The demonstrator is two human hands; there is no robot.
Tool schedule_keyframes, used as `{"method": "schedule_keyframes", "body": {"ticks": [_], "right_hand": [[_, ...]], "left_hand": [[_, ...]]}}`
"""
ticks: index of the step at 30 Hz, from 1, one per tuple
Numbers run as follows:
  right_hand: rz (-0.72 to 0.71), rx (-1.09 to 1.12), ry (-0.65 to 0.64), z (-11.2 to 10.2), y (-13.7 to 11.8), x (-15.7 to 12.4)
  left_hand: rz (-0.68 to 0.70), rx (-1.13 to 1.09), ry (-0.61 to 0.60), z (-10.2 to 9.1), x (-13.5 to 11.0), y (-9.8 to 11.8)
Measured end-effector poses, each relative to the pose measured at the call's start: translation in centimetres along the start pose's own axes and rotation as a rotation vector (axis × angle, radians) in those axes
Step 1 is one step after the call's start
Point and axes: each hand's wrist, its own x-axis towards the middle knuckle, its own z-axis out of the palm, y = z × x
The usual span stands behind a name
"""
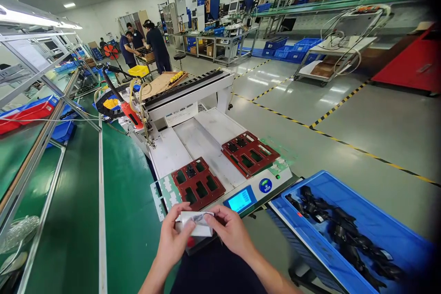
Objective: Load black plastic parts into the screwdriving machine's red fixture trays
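Just in front of the machine's front edge, my left hand [174, 238] and my right hand [234, 233] hold a small white open-topped box [204, 230] between them. Something greyish shows at the top of the box, too small to name. My left thumb presses on its near side, and my right fingers pinch its right end. Beyond my hands, a red-brown fixture plate [211, 183] with rectangular cutouts holds one black part [190, 171]. Further right, another red-brown fixture plate [263, 154] carries several black parts.
A machine display [240, 199] glows beside a round blue-and-green button [265, 185]. A blue bin [382, 225] with several black parts stands at right. An orange-red screwdriver tool [132, 115] hangs on the gantry. Left lies a green bench [127, 220]. Several people work far back.
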Motion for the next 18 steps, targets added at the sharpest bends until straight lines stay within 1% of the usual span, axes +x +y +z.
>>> {"method": "schedule_keyframes", "body": {"ticks": [2, 5, 8, 13, 16, 18], "right_hand": [[0.002, 0.021, 0.050, 0.4, 0.3, -0.1], [-0.025, -0.041, 0.067, 0.7, 0.6, -0.4], [-0.052, -0.091, 0.057, 0.4, 0.4, -0.6], [-0.078, -0.095, 0.073, -0.2, -0.5, -1.0], [-0.129, -0.174, 0.059, -0.3, -0.8, -1.2], [-0.183, -0.231, 0.053, -0.3, -0.8, -1.4]], "left_hand": [[0.028, 0.010, -0.003, 0.1, -0.1, 0.3], [0.015, 0.063, 0.019, 0.2, -0.2, 0.4], [0.025, 0.110, 0.009, -0.1, 0.0, 0.3], [0.014, 0.056, 0.020, -0.2, 0.2, 0.8], [0.065, 0.051, 0.024, 0.1, 0.0, 0.9], [0.109, 0.070, 0.048, 0.4, -0.3, 0.8]]}}
